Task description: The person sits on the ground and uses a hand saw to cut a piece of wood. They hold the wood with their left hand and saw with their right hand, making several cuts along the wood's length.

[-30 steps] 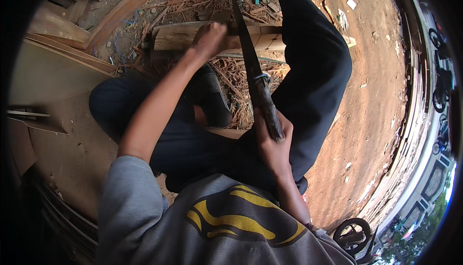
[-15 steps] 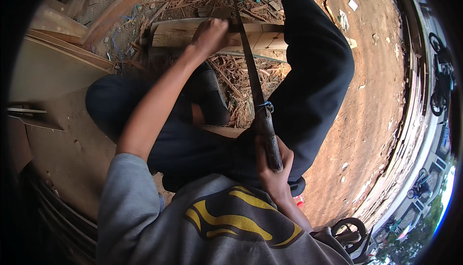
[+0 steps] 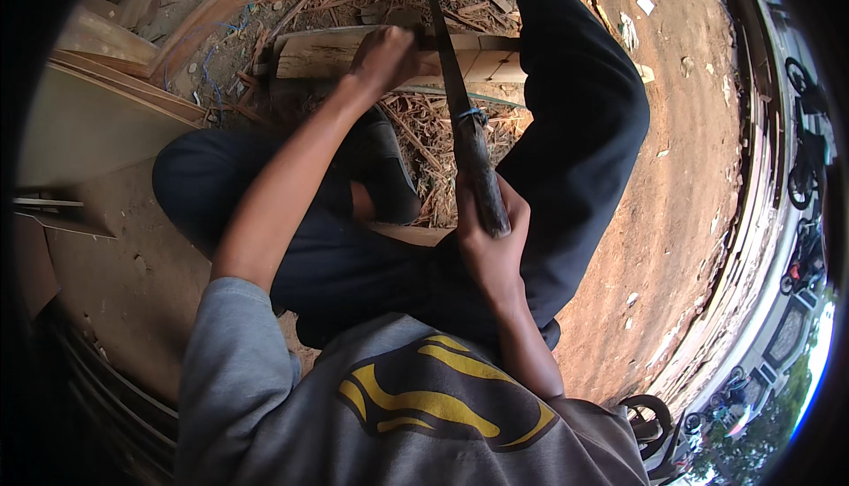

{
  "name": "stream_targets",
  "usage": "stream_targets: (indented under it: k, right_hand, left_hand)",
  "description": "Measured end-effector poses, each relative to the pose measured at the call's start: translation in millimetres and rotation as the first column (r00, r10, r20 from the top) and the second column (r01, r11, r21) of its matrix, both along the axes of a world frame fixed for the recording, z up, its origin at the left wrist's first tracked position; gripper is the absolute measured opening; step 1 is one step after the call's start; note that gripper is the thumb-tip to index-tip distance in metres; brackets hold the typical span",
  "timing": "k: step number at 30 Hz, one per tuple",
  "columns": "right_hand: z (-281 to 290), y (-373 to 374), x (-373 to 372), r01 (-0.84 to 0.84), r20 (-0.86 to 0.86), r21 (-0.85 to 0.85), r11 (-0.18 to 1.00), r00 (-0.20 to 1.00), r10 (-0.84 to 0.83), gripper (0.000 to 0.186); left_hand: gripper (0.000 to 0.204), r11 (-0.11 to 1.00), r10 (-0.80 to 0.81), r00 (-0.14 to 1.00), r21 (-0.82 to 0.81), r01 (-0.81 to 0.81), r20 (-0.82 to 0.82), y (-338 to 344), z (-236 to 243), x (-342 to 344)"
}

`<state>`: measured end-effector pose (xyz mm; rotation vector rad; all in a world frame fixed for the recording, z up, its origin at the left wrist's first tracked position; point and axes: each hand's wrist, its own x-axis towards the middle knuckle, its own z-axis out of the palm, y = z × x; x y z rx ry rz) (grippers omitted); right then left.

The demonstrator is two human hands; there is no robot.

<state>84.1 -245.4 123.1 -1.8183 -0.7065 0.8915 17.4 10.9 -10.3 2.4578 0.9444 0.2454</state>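
Observation:
A long, narrow hand saw [image 3: 452, 76] with a dark blade points away from me across a pale wooden plank [image 3: 314, 59]; its teeth are too small to make out. My right hand [image 3: 493, 238] grips its worn, round wooden handle [image 3: 480, 168], which has blue binding where the blade begins. To the left of the blade, my left hand [image 3: 386, 60] is curled over the plank and presses on it, slightly blurred. Faint lines cross the plank to the right of the blade. The saw's far tip runs out at the upper edge of the picture.
Wood splinters [image 3: 424, 145] litter the ground around the plank. My bent legs [image 3: 579, 132] flank the work, one knee close to the saw. Boards [image 3: 106, 88] lean at the left. Bare earth [image 3: 672, 176] stretches right, toward stacked planks [image 3: 738, 212] and parked motorbikes [image 3: 805, 159].
My right hand has pushed the saw forward, away from my body, so the handle sits nearer the plank. The left hand stays on the plank with only a slight shift.

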Motion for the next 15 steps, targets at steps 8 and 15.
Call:
stream_targets:
  k: [8, 15]
  right_hand:
    - [30.2, -47.6, -8.1, 0.057, -0.127, -0.049, 0.997, 0.99, -0.063, 0.013]
    - [18.6, 16.7, 1.8, 0.013, -0.101, -0.013, 1.0, 0.995, -0.015, 0.019]
  left_hand:
    - [0.02, 0.957, -0.04, 0.993, 0.283, 0.069, -0.108, -0.7, 10.6, 8.5]
    - [0.02, 0.999, -0.016, 0.995, -0.048, 0.021, 0.102, -5.3, 8.7, -2.3]
